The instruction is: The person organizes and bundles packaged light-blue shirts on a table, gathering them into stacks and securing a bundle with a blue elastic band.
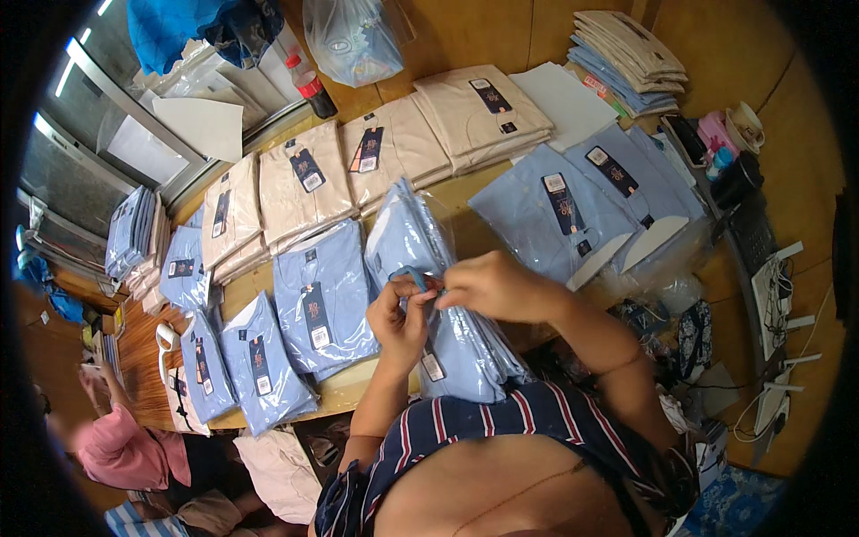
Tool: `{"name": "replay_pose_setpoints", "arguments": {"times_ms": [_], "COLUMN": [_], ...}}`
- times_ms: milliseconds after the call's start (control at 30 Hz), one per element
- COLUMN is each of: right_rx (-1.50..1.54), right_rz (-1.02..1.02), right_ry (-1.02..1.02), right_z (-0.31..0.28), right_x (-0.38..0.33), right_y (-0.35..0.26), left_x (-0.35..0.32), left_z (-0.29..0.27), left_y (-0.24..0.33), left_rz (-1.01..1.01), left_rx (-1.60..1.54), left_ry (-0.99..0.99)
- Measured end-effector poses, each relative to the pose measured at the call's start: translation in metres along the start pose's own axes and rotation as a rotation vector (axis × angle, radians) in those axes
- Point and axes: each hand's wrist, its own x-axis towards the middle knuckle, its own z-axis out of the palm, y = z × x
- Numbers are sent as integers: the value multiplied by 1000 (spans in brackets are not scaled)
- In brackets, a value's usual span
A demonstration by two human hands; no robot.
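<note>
Over a stack of light blue folded shirts in clear plastic (465, 358), both hands meet close to my body. My left hand (400, 318) has its fingers closed on a small blue curved piece (410, 274), whose kind I cannot make out. My right hand (492, 286) is pinched right beside it, fingertips almost touching the left ones. Whatever sits between the right fingertips is too small to name. Just left of the stack lies another bagged blue shirt (291, 277) with a dark hang tag (316, 315).
Beige bagged shirts (380, 183) line the back of the table. More blue shirts (528, 188) lie right and left. A cola bottle (311, 88) stands by the window. At the right are a black phone (752, 231) and cables. A person in pink (134, 447) sits at left.
</note>
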Motion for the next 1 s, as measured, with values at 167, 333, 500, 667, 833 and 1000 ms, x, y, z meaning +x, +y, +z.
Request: {"name": "replay_pose_setpoints", "arguments": {"times_ms": [167,333,500,667,833,1000], "right_rx": [933,1327,1353,899,484,335], "right_rz": [71,219,388,243,122,-150], "right_ry": [282,434,466,473,206,22], "right_z": [-11,-11,-13,-22,-29,-26], "right_x": [-5,17,16,7,26,46], "right_y": [-2,-4,22,-19,-61,-38], "left_x": [11,3,-7,21,26,25], "left_z": [-6,-7,-7,-12,-10,-15], "left_y": [15,26,15,22,41,41], "left_rz": [43,32,-57,-391,-293,-165], "left_rx": [-361,-696,-637,-354,-81,87], "left_ry": [-76,-68,4,-78,-329,-387]}}
